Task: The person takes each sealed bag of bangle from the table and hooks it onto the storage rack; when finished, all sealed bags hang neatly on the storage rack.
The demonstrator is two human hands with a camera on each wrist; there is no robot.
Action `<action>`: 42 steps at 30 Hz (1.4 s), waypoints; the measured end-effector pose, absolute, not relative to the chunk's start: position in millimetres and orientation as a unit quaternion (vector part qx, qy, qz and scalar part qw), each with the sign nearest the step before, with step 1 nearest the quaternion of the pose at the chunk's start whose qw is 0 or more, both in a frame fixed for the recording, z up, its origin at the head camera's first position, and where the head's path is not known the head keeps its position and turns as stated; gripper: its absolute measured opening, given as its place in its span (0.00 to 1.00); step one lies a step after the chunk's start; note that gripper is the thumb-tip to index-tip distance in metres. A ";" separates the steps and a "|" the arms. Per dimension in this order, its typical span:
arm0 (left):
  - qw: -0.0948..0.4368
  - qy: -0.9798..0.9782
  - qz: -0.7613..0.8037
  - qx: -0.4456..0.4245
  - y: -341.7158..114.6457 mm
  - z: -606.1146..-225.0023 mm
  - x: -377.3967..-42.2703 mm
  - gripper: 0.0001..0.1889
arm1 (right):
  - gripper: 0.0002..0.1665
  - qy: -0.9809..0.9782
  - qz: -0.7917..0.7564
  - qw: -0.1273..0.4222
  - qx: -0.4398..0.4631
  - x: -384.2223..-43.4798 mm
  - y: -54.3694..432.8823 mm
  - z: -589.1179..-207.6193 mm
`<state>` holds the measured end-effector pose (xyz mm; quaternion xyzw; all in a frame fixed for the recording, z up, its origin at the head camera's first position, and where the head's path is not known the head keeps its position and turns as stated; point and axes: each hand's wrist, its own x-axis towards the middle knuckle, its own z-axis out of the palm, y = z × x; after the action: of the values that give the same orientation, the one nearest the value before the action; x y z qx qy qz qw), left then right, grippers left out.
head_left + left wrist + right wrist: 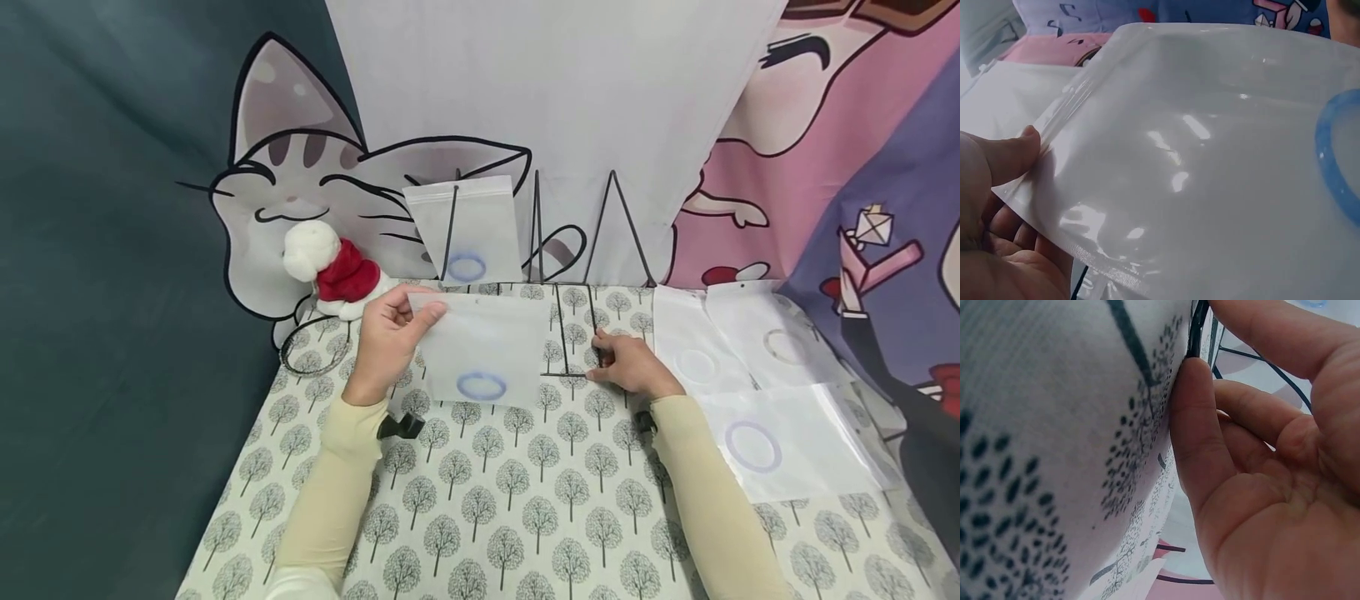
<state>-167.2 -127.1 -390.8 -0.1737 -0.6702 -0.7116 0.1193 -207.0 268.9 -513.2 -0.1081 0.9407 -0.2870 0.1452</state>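
In front of the wire stand [567, 374], towards its left, the left hand [390, 337] pinches the upper left corner of a translucent bag [491, 342] with a blue ring [1325, 150] low inside; that corner grip looks right, since it leaves the punched hole [477, 302] uncovered. Another bag [491, 225] hangs at the stand's left end, so keeping the held one forward should stop the two catching. At the stand's base, the right hand [630, 364] pinches the right-hand wire [1197, 328]; steady downward pressure there should prevent tipping, without dragging it towards the bags [813, 450] spread to the stand's right
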 end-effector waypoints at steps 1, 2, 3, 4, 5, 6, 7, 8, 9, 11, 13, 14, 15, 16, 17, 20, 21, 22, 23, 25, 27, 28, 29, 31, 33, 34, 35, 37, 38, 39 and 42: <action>0.127 -0.663 -0.717 -0.170 -129.2 -390.9 -168.2 0.07 | 0.49 0.941 -0.287 0.145 -0.107 -206.8 269.2 -513.1; 0.135 -0.659 -0.721 -0.168 -131.3 -391.1 -169.2 0.07 | 0.49 0.941 -0.286 0.145 -0.107 -206.5 269.6 -513.0; 0.144 -0.655 -0.724 -0.165 -133.6 -391.3 -170.1 0.07 | 0.50 0.941 -0.288 0.145 -0.105 -206.4 269.8 -513.1; 0.153 -0.652 -0.725 -0.163 -136.0 -391.4 -170.8 0.07 | 0.50 0.940 -0.289 0.146 -0.105 -206.1 270.2 -513.3; 0.162 -0.650 -0.725 -0.160 -138.4 -391.5 -171.5 0.07 | 0.50 0.940 -0.291 0.147 -0.103 -206.0 270.2 -513.6; 0.171 -0.649 -0.725 -0.157 -140.8 -391.8 -172.4 0.07 | 0.50 0.939 -0.292 0.149 -0.100 -205.7 270.2 -513.8; 0.179 -0.650 -0.722 -0.155 -142.7 -391.7 -173.4 0.07 | 0.50 0.939 -0.293 0.149 -0.100 -205.1 270.5 -514.1; 0.187 -0.653 -0.719 -0.152 -144.5 -391.6 -174.3 0.07 | 0.50 0.939 -0.293 0.150 -0.100 -204.4 270.7 -514.5; 0.194 -0.655 -0.715 -0.148 -146.1 -391.6 -175.3 0.07 | 0.50 0.938 -0.295 0.150 -0.099 -203.5 271.0 -514.8; 0.203 -0.660 -0.709 -0.143 -148.5 -391.9 -178.0 0.07 | 0.50 0.939 -0.295 0.151 -0.098 -202.3 271.5 -515.1; 0.205 -0.664 -0.706 -0.139 -149.4 -391.9 -180.7 0.08 | 0.50 0.939 -0.294 0.150 -0.099 -201.6 272.3 -515.1; 0.205 -0.663 -0.707 -0.139 -149.5 -392.0 -182.3 0.08 | 0.50 0.938 -0.295 0.151 -0.097 -201.6 272.5 -515.1; 0.204 -0.664 -0.706 -0.139 -149.5 -392.0 -184.0 0.08 | 0.50 0.938 -0.295 0.151 -0.097 -202.0 272.6 -515.0; 0.205 -0.664 -0.706 -0.139 -149.3 -392.0 -185.9 0.08 | 0.50 0.939 -0.295 0.150 -0.097 -202.7 272.7 -514.8; 0.205 -0.664 -0.705 -0.140 -148.9 -391.8 -188.0 0.09 | 0.50 0.939 -0.295 0.150 -0.097 -203.1 272.7 -514.5; 0.207 -0.669 -0.700 -0.139 -147.8 -391.3 -195.5 0.10 | 0.50 0.940 -0.292 0.147 -0.099 -204.5 272.5 -513.8; 0.208 -0.672 -0.697 -0.137 -147.6 -391.1 -198.3 0.10 | 0.50 0.940 -0.291 0.146 -0.100 -204.8 272.2 -513.4; 0.207 -0.674 -0.696 -0.136 -147.4 -391.0 -201.5 0.10 | 0.50 0.940 -0.290 0.147 -0.100 -204.8 272.2 -513.0; 0.207 -0.677 -0.693 -0.134 -147.3 -390.8 -204.6 0.10 | 0.50 0.940 -0.290 0.147 -0.099 -204.8 272.0 -512.7; 0.209 -0.682 -0.688 -0.130 -147.4 -390.2 -211.5 0.10 | 0.49 0.942 -0.287 0.145 -0.100 -204.6 271.2 -512.5; 0.210 -0.685 -0.686 -0.129 -147.6 -389.2 -219.5 0.10 | 0.49 0.943 -0.284 0.141 -0.099 -204.3 270.6 -512.6; 0.211 -0.687 -0.683 -0.129 -147.7 -388.6 -223.9 0.10 | 0.49 0.943 -0.285 0.140 -0.099 -204.2 270.4 -512.7; 0.213 -0.688 -0.682 -0.127 -147.8 -388.0 -228.4 0.09 | 0.49 0.943 -0.285 0.138 -0.100 -204.1 270.1 -512.8; 0.212 -0.690 -0.680 -0.126 -147.7 -386.8 -237.7 0.09 | 0.49 0.944 -0.284 0.138 -0.099 -204.1 270.1 -513.7; 0.206 -0.690 -0.683 -0.121 -147.1 -385.7 -247.1 0.08 | 0.50 0.942 -0.287 0.144 -0.097 -203.8 270.5 -514.2; 0.204 -0.691 -0.684 -0.118 -146.5 -385.3 -251.7 0.08 | 0.50 0.943 -0.285 0.145 -0.095 -203.6 270.7 -514.4; 0.199 -0.689 -0.687 -0.114 -145.7 -384.8 -256.0 0.08 | 0.50 0.943 -0.283 0.147 -0.094 -203.5 271.0 -514.7; 0.195 -0.687 -0.691 -0.108 -144.0 -384.1 -264.8 0.07 | 0.50 0.944 -0.280 0.151 -0.091 -203.2 271.1 -514.7; 0.194 -0.685 -0.694 -0.103 -143.0 -383.6 -268.7 0.07 | 0.49 0.944 -0.279 0.151 -0.090 -203.1 270.6 -514.1; 0.194 -0.684 -0.696 -0.099 -141.9 -383.2 -272.5 0.07 | 0.49 0.944 -0.279 0.152 -0.090 -203.3 270.2 -513.9; 0.201 -0.676 -0.704 -0.087 -138.9 -381.7 -282.7 0.06 | 0.49 0.945 -0.276 0.148 -0.095 -204.4 267.9 -513.0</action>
<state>-282.7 -138.9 -381.7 -0.0868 -0.6760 -0.7037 0.2005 -204.4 267.9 -513.0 -0.0952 0.9450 -0.2756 0.1482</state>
